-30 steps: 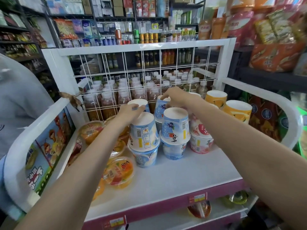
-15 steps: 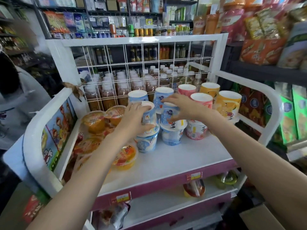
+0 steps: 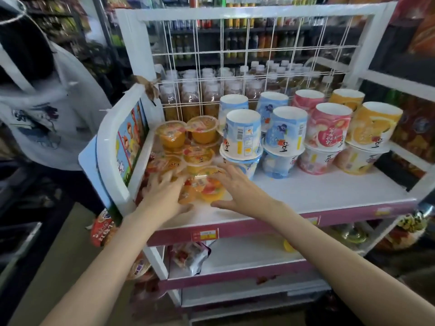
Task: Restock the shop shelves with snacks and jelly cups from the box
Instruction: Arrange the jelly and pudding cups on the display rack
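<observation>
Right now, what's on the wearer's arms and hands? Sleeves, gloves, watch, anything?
Nothing worn that shows. The left hand and right hand are bare: no gloves, rings or tape visible. Both forearms are bare up to the frame edge, with no sleeves, watch, bands or cables. The picture is slightly blurred, so small marks could be missed.

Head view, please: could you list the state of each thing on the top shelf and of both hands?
Blue paper cups: upside down, stacked on upright ones.
Pink cup: upside down, stacked.
Orange cup: upside down, stacked.
Clear jelly cups: sealed, piled at the left.
Left hand: fingers spread, touching jelly cups.
Right hand: fingers spread beside the front jelly cup.
</observation>
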Tool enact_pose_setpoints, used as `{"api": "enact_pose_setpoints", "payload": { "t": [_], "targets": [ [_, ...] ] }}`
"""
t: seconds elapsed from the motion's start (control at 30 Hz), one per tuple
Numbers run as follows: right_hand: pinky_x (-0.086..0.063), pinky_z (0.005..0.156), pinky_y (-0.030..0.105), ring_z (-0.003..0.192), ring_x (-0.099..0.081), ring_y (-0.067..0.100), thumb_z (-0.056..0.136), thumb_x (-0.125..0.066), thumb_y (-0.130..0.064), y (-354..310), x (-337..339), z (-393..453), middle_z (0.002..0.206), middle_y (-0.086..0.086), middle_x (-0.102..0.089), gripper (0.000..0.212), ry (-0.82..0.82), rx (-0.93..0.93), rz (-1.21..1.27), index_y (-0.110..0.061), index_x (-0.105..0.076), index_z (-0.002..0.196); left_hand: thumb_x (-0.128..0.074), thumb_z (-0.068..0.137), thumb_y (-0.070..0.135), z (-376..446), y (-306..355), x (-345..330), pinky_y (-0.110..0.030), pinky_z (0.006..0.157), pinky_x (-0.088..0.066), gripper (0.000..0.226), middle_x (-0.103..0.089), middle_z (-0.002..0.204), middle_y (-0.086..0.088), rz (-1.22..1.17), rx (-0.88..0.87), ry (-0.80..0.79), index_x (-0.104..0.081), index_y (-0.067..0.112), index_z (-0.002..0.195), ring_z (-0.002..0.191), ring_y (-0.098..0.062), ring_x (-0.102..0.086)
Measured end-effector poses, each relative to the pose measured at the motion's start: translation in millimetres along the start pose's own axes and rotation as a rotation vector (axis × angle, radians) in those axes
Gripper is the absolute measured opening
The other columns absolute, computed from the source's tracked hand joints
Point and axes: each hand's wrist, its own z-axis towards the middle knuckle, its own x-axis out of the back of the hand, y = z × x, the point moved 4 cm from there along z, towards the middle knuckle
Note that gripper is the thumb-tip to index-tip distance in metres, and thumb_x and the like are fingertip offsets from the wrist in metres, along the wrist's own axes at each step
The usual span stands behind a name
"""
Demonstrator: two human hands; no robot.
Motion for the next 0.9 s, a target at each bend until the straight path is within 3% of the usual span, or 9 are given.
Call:
{"api": "enact_pose_setpoints", "payload": {
  "t": [0.1,0.2,0.3,0.43,0.53,0.6,0.63,0.77,0.9],
  "targets": [
    [-0.027,0.110,0.046,0.135,-0.019,0.036,0.080,-0.067,-0.042,-6,-18,16,0.151,0.017,-0.014,0.071,-0.057,-0.112,-0.081,-0.020,-0.035,0.140,-0.065,0.080,0.048,3,-1,-1,-0.055,0.112,-0.018,0.085,-0.002,0.156,-0.005,-0.027,0.033,-0.024,-0.014,0.034,0.146,0.141,-0.039,-0.001],
    [-0.029,0.106,0.045,0.130,-0.023,0.037,0.079,-0.068,-0.037,-12,-20,24,0.149,0.016,-0.018,0.069,-0.050,-0.193,-0.070,-0.025,-0.035,0.139,-0.066,0.079,0.046,3,-6,-3,-0.056,0.112,-0.015,0.084,0.001,0.157,-0.005,-0.015,0.031,-0.016,-0.016,0.035,0.146,0.141,-0.039,0.002],
    [-0.035,0.101,0.044,0.121,-0.031,0.037,0.071,-0.070,-0.031,-16,-12,16,0.140,0.017,-0.028,0.072,0.012,-0.226,-0.066,-0.025,-0.040,0.136,-0.067,0.080,0.039,0,-10,-1,-0.050,0.113,-0.016,0.078,-0.013,0.155,-0.005,-0.060,-0.035,0.091,-0.024,0.032,0.144,0.140,-0.035,-0.008],
    [-0.036,0.095,0.038,0.118,-0.033,0.036,0.072,-0.066,-0.031,-10,3,-15,0.132,0.015,-0.034,0.072,-0.085,-0.338,-0.111,-0.025,-0.035,0.137,-0.069,0.079,0.026,-12,-12,3,-0.041,0.110,-0.017,0.063,-0.026,0.145,-0.004,-0.135,-0.111,0.163,-0.040,0.029,0.135,0.136,-0.030,-0.019],
    [-0.031,0.100,0.040,0.124,-0.031,0.035,0.077,-0.063,-0.036,-11,19,-24,0.139,0.012,-0.033,0.068,-0.120,-0.342,-0.297,-0.023,-0.035,0.136,-0.068,0.076,0.046,-13,-12,8,-0.045,0.109,-0.020,0.067,-0.027,0.145,-0.002,-0.161,-0.102,0.062,-0.038,0.034,0.134,0.137,-0.028,-0.019],
    [-0.029,0.103,0.039,0.127,-0.030,0.031,0.080,-0.064,-0.042,-23,31,-17,0.138,0.007,-0.038,0.059,-0.030,-0.252,-0.230,-0.020,-0.044,0.131,-0.058,0.069,0.068,-6,-10,18,-0.045,0.108,-0.026,0.076,-0.035,0.143,-0.002,-0.257,-0.082,0.066,-0.040,0.033,0.133,0.135,-0.027,-0.027],
    [-0.030,0.104,0.038,0.126,-0.032,0.029,0.082,-0.064,-0.041,-29,35,-8,0.135,0.006,-0.042,0.054,0.017,-0.203,-0.162,-0.017,-0.048,0.128,-0.054,0.073,0.069,0,-8,23,-0.043,0.107,-0.029,0.073,-0.038,0.143,-0.004,-0.275,-0.066,0.108,-0.041,0.030,0.133,0.133,-0.026,-0.030],
    [-0.036,0.098,0.036,0.120,-0.045,0.031,0.087,-0.060,-0.017,-31,16,54,0.126,0.013,-0.053,0.037,-0.037,-0.121,-0.144,-0.007,-0.055,0.122,-0.039,0.095,0.045,26,2,27,-0.039,0.107,-0.027,0.049,-0.034,0.146,-0.013,-0.153,0.052,0.133,-0.036,0.026,0.140,0.134,-0.032,-0.030],
    [-0.044,0.088,0.035,0.114,-0.054,0.030,0.090,-0.047,0.002,-22,2,87,0.121,0.012,-0.058,0.035,-0.105,-0.142,-0.263,-0.008,-0.055,0.122,-0.030,0.095,0.047,55,-11,17,-0.048,0.108,-0.030,0.047,-0.031,0.147,-0.018,-0.145,0.148,0.012,-0.030,0.033,0.141,0.133,-0.041,-0.030]
  ]
}}
